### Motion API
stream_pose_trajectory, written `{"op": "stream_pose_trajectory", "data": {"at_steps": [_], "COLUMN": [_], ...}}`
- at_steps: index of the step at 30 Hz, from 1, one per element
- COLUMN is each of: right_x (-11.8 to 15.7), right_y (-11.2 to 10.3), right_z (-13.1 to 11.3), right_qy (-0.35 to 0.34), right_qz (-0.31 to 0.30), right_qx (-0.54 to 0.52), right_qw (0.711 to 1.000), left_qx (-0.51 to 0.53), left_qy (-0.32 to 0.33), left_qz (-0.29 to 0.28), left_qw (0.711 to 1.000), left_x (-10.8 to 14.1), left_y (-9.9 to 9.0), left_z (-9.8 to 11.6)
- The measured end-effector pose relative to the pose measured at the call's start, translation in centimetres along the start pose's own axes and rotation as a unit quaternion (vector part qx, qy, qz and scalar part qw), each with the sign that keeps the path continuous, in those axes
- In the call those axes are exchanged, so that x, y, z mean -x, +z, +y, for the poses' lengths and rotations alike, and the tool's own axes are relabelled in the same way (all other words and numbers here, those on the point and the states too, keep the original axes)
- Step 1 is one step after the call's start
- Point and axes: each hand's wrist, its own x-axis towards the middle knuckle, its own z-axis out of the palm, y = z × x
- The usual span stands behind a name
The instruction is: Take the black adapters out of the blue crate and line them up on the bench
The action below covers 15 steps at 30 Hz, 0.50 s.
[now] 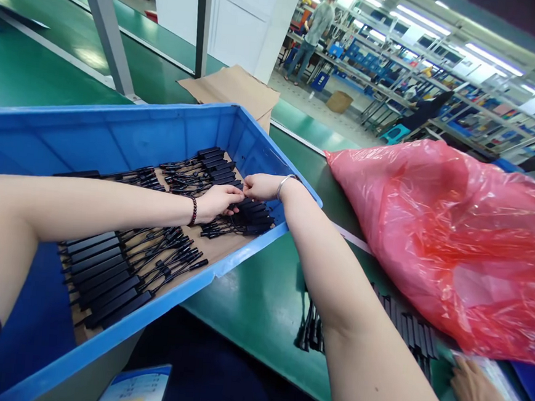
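Inside the blue plastic bin, my left hand and my right hand meet fingertip to fingertip over the far right group of parts. Both have their fingers closed in a pinch; what sits between them is hidden. Right below lie slim black box-shaped modules with short cables, packed side by side on brown cardboard. A larger row of long black modules fills the near part of the bin, cable ends pointing right. More such modules lie just beyond my hands.
A green work surface runs under the bin. More black cabled parts lie at right, beside a big red plastic bag. Another person's hand is at lower right. Flattened cardboard and a metal post stand behind the bin.
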Motion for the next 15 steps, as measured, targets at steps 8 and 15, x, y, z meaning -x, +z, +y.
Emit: {"op": "stream_pose_trajectory", "data": {"at_steps": [8, 15], "right_x": [0.3, -0.1], "right_y": [-0.3, -0.1], "right_z": [-1.0, 0.1], "right_qy": [0.041, 0.05], "right_qz": [-0.025, 0.01], "right_qx": [0.047, -0.004], "right_qw": [0.998, 0.999], "left_qx": [0.046, 0.032], "left_qy": [0.025, 0.057], "left_qz": [0.014, 0.012], "left_qw": [0.999, 0.998], "left_x": [0.2, 0.4], "left_y": [0.3, 0.1], "left_z": [-0.3, -0.7]}}
